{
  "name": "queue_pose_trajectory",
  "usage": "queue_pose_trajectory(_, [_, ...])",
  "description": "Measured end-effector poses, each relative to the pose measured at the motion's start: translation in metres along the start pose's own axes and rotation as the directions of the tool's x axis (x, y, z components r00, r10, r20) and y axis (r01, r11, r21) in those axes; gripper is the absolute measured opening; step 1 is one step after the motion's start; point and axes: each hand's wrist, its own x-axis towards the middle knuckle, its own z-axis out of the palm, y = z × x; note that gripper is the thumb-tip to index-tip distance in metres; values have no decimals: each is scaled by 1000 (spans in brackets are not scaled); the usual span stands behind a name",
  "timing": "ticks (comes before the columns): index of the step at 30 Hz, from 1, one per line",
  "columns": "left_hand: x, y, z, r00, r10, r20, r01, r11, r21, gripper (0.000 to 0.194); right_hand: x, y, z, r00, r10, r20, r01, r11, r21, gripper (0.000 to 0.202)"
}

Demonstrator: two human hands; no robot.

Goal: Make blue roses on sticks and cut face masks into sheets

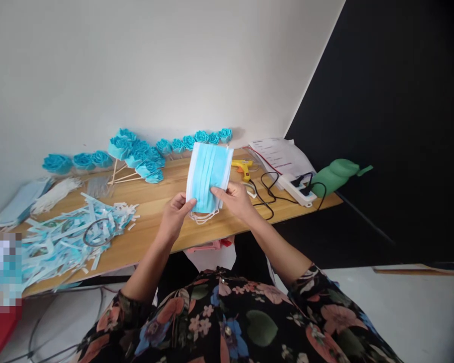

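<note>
A light blue pleated face mask, perhaps more than one layered together, is held up over the front of the wooden table. My left hand pinches its lower left corner between thumb and fingers. On the other side my right hand grips the right edge, thumb across the blue front. White ear loops hang below the mask. Behind it, several blue flowers stand or lie along the wall, some on wooden sticks.
Blue and white strips are heaped at the left, near a stack of masks and a white bundle. To the right lie a yellow glue gun, black cables, papers, a power strip and a green object.
</note>
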Motion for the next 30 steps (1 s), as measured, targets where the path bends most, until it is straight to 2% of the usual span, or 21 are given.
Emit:
queue_pose_trajectory(3, [0, -3, -1, 992, 117, -46, -111, 987, 114, 38, -2, 0, -1, 998, 13, 69, -15, 1000, 26, 32])
queue_pose_trajectory(7, [-2, -7, -4, 985, 164, -46, -152, 968, 202, 37, 0, -3, -6, 983, 27, 179, -54, 988, 148, 35])
queue_pose_trajectory(12, [-5, -11, -7, 988, 156, 8, -151, 939, 309, 30, 4, -9, -5, 997, -24, 79, 10, 984, 178, 33])
queue_pose_trajectory(15, [-6, -14, -9, 989, 144, 40, -149, 939, 311, 29, 4, -9, -2, 999, -38, 37, 32, 987, 156, 30])
queue_pose_trajectory(20, [-1, -17, -14, 990, 104, 97, -132, 927, 351, 30, 7, -10, -3, 996, -61, 58, 56, 994, 96, 27])
queue_pose_trajectory(25, [3, -10, -18, 985, 66, 159, -118, 932, 343, 34, 12, -18, -6, 990, -83, 112, 86, 996, -24, 20])
queue_pose_trajectory(30, [4, -13, -22, 980, 91, 179, -144, 938, 315, 35, 12, -17, -4, 987, -111, 114, 120, 990, -73, 21])
